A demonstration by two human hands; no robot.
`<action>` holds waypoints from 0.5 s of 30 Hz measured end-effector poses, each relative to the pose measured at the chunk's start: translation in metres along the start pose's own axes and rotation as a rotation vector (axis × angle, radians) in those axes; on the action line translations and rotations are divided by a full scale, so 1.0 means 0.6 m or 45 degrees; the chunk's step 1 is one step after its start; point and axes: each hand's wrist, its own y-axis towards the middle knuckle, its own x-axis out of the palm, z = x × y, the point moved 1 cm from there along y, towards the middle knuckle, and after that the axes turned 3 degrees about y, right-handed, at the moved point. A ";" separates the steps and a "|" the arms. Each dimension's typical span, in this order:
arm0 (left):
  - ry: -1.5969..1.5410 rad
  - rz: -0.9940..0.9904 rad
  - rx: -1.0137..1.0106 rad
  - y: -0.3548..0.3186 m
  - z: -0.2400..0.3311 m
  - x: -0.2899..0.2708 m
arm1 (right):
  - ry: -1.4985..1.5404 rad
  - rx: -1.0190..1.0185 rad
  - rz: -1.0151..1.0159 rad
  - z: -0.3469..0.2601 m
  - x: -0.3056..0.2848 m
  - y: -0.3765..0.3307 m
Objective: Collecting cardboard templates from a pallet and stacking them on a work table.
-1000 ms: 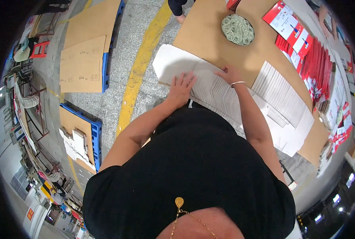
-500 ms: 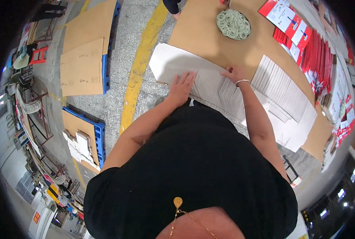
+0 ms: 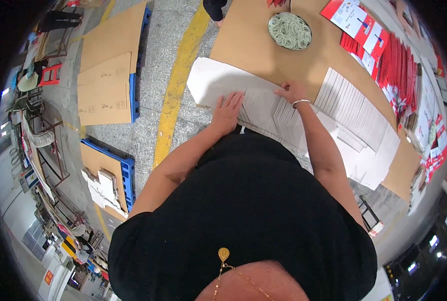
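Observation:
A fanned row of flat white cardboard sheets (image 3: 263, 108) lies overlapping along the near edge of the brown-topped table. My left hand (image 3: 227, 113) rests flat on its left part, fingers stretched and slightly spread. At the far edge of the same row, my right hand (image 3: 292, 92), with a bracelet at the wrist, has its thumb and forefinger pinched on a sheet's edge. The other fingers are curled and partly hidden. Just right of that forearm lies a second fanned stack of white sheets (image 3: 356, 108).
A dark bowl of pale green rubber bands (image 3: 290, 31) stands on the brown cardboard table covering (image 3: 253, 35). Red and white printed packages (image 3: 399, 75) are stacked at the right. Brown cardboard (image 3: 103, 88) and white pieces (image 3: 103, 188) lie on blue pallets to the left. Another person's leg (image 3: 214, 9) shows beyond.
My right hand has shifted slightly left along the far edge of the sheets. The left hand stays almost in place, and the whole view has moved a little.

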 end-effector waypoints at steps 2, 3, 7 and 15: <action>-0.082 0.045 -0.074 0.003 0.004 0.000 | -0.044 -0.058 0.025 0.001 -0.002 0.000; -0.081 0.045 -0.067 0.003 0.006 0.000 | -0.042 -0.055 0.031 0.003 -0.002 -0.002; 0.132 -0.014 0.006 0.006 0.012 -0.001 | -0.136 -0.033 0.060 0.000 -0.006 -0.011; 0.211 -0.018 -0.002 0.010 0.016 0.000 | -0.033 -0.003 0.044 0.027 0.001 -0.002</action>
